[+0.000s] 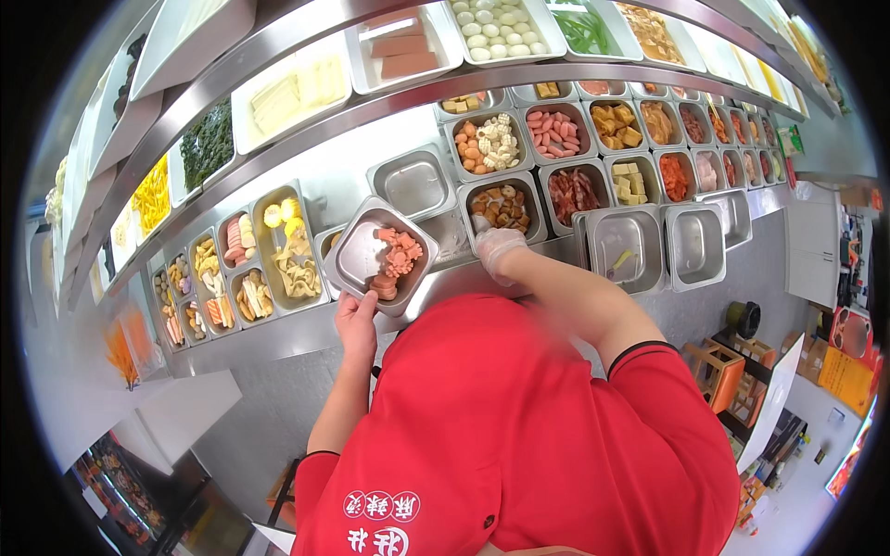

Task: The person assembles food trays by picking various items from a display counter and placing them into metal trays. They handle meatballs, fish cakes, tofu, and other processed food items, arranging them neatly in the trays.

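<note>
My bare left hand (356, 320) grips the near rim of a tilted square steel pan (357, 243), its thumb over the edge. Pink cut sausage pieces (400, 252) lie to one side in that pan. In a clear plastic glove, my right hand (501, 255) is closed on the near-left corner of another steel pan (533, 196), with a finger reaching inside the rim. That second pan holds brown, ring-like food pieces (502, 206). Between the two stands an empty steel pan (413, 183), a little farther back.
Rows of filled steel pans run along the counter, with sausages (553, 132) and tofu cubes (630, 183) among them. Near-empty pans (626, 250) sit at the front right. A metal shelf (389, 100) with white trays overhangs the counter. Wooden stools (718, 371) stand behind me to the right.
</note>
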Demonstrator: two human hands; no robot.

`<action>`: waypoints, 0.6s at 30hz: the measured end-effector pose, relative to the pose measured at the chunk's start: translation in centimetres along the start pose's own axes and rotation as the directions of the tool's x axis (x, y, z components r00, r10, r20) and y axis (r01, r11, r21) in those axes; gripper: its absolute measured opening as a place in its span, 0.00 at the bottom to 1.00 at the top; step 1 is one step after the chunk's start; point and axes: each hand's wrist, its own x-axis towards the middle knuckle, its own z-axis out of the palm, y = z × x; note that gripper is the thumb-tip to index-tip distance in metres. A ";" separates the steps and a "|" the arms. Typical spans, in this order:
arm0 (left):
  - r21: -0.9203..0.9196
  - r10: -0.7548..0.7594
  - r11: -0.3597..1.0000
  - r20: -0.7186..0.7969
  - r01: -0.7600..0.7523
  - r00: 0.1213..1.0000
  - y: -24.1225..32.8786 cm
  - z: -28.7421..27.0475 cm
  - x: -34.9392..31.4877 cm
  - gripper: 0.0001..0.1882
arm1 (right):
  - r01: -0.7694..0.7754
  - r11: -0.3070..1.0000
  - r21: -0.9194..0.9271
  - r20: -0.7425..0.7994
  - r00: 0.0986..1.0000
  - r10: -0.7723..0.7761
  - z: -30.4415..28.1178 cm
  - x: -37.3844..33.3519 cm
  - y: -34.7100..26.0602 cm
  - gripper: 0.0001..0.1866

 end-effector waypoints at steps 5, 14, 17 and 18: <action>0.051 0.001 0.999 0.042 -0.003 0.999 0.1 0.2 1.0 0.15 | 0.015 1.000 -0.021 -0.047 0.999 -0.016 -0.7 0.7 0.5 0.30; 0.148 0.122 0.980 0.097 -0.136 0.988 2.4 1.1 1.5 0.16 | -0.052 0.994 -0.094 -0.216 0.976 0.031 -1.5 5.0 3.3 0.39; 0.209 0.084 0.973 0.088 -0.101 0.993 3.2 1.4 1.3 0.15 | -0.037 0.999 0.035 -0.213 0.976 0.044 -0.5 5.9 4.2 0.27; 0.212 0.119 0.968 0.097 -0.137 0.988 3.4 1.6 1.2 0.15 | -0.030 0.999 0.035 -0.193 0.981 0.036 -0.1 6.2 4.3 0.26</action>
